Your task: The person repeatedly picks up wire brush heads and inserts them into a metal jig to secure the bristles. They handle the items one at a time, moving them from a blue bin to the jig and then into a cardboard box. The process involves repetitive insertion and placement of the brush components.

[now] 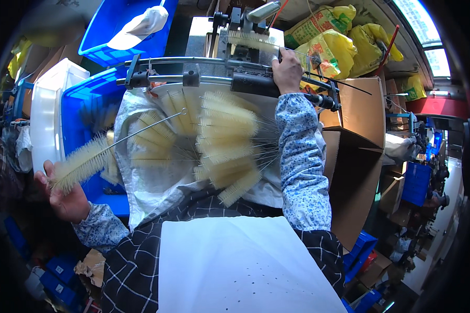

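My left hand (68, 201) is at the far left, its fingers curled round the bristle end of a cream bottle brush (86, 161). That brush's twisted wire stem slants up to the right and ends in a small loop. My right hand (287, 70) is up at a metal bench machine (256, 81), its fingertips closed at the stem side of a second bottle brush (251, 40). The exact grip there is partly hidden. Across my lap, several more cream brushes (227, 128) lie in a fanned pile on a white cloth (141, 193), wire stems pointing mostly right.
Blue plastic bins (70, 125) stand on the left, beside a white container (49, 109). A white cap (141, 26) rests in the upper blue bin (102, 52). An open cardboard box (357, 172) is close on my right. Yellow sacks (326, 49) lie behind the machine.
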A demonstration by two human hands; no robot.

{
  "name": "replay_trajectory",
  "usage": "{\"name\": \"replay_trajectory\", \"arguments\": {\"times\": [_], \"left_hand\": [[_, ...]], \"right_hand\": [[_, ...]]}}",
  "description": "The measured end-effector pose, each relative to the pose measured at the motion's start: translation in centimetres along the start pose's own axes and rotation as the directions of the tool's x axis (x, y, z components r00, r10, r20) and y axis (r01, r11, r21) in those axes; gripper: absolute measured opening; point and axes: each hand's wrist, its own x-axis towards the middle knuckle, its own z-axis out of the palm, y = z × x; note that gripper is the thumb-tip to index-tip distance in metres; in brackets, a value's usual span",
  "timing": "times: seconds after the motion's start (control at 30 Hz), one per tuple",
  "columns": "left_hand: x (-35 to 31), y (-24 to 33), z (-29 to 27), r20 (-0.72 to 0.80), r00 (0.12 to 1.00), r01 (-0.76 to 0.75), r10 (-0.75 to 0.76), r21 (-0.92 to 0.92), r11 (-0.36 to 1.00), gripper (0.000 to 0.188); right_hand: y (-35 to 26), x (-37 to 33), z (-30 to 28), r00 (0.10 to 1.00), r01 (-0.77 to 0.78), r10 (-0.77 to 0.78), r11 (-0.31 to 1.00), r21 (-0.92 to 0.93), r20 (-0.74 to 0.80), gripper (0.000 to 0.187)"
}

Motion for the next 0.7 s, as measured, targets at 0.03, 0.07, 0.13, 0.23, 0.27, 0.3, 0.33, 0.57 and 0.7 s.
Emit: {"name": "replay_trajectory", "arguments": {"times": [0.03,0.07,0.13,0.23,0.27,0.3,0.33,0.57,0.7], "left_hand": [[0.0,-0.2,0.6,0.024,1.000,0.006,-0.005,-0.002,1.000,0.033],[0.0,-0.3,0.9,0.010,1.000,0.006,-0.006,0.008,1.000,0.033],[0.2,-0.7,1.2,-0.009,1.000,0.007,-0.006,0.028,1.000,0.034],[0.1,-1.0,2.5,-0.029,1.000,0.002,-0.001,0.044,0.999,0.034],[0.1,-1.0,2.8,-0.029,1.000,0.007,-0.005,0.041,0.999,0.034],[0.2,-1.1,2.8,-0.027,1.000,0.010,-0.008,0.041,0.999,0.034],[0.2,-1.2,2.8,-0.023,1.000,0.013,-0.012,0.041,0.999,0.035],[0.5,-1.4,2.2,0.023,0.999,0.031,-0.030,-0.052,0.998,0.032],[0.2,-1.7,1.3,0.001,1.000,0.030,-0.030,-0.101,0.994,0.031]], "right_hand": [[-0.9,-0.1,0.1,1.000,-0.004,0.004,1.000,-0.001,0.000,0.030],[-1.9,-0.1,0.1,1.000,-0.008,0.008,1.000,-0.001,0.001,0.030],[-3.8,-0.3,0.2,1.000,-0.022,0.022,1.000,-0.002,0.012,0.030],[-5.6,-0.2,0.7,1.000,-0.016,0.017,1.000,-0.013,0.017,0.029],[-6.2,-0.3,0.6,1.000,0.010,-0.010,1.000,-0.021,-0.021,0.026],[-6.7,-0.4,0.6,1.000,-0.008,0.008,1.000,-0.013,0.008,0.028],[-7.2,-0.4,0.4,0.999,-0.027,0.027,1.000,-0.005,0.037,0.029],[-4.9,-0.5,0.3,0.999,0.003,-0.002,1.000,-0.025,0.037,0.029],[-1.4,-0.4,-0.6,1.000,0.021,-0.021,1.000,-0.011,0.018,0.031]]}}
